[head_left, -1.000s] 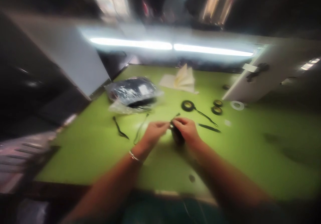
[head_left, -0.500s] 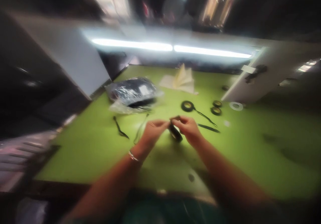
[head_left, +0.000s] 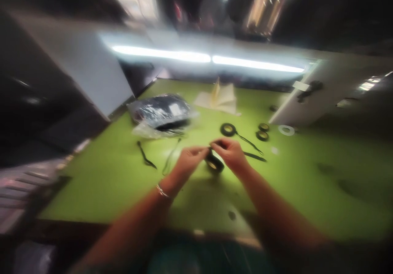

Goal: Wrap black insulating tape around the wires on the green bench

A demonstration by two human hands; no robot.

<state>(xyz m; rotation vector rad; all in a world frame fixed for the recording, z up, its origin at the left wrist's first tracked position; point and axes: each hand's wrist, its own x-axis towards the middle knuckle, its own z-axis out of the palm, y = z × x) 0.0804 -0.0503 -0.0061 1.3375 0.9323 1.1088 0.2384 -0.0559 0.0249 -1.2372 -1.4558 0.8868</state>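
A roll of black tape (head_left: 216, 165) with a yellowish core hangs tilted just below my fingertips, above the green tabletop. My left hand (head_left: 190, 159) is closed in a pinch at the tape's upper end. Close against it, my right hand (head_left: 230, 153) pinches too, its thumb and forefinger at the top of the tape. Blur hides the exact strip between the fingertips. Beyond my right hand lies another black tape roll (head_left: 228, 124) with a thin black cord (head_left: 250, 143) trailing from it. A flat black strip (head_left: 255, 157) rests beside that hand.
A clear plastic bag with dark contents (head_left: 162, 112) lies at the back left, near an open notebook (head_left: 225, 98). Small black rolls (head_left: 262, 135) and a white ring (head_left: 286, 130) sit at the right. A black strap (head_left: 146, 157) lies left. White panels (head_left: 107, 77) flank the table.
The hanging tape roll has turned, so its yellowish core now shows. My right fingertips have parted slightly from the roll's top. The whole view has shifted a little.
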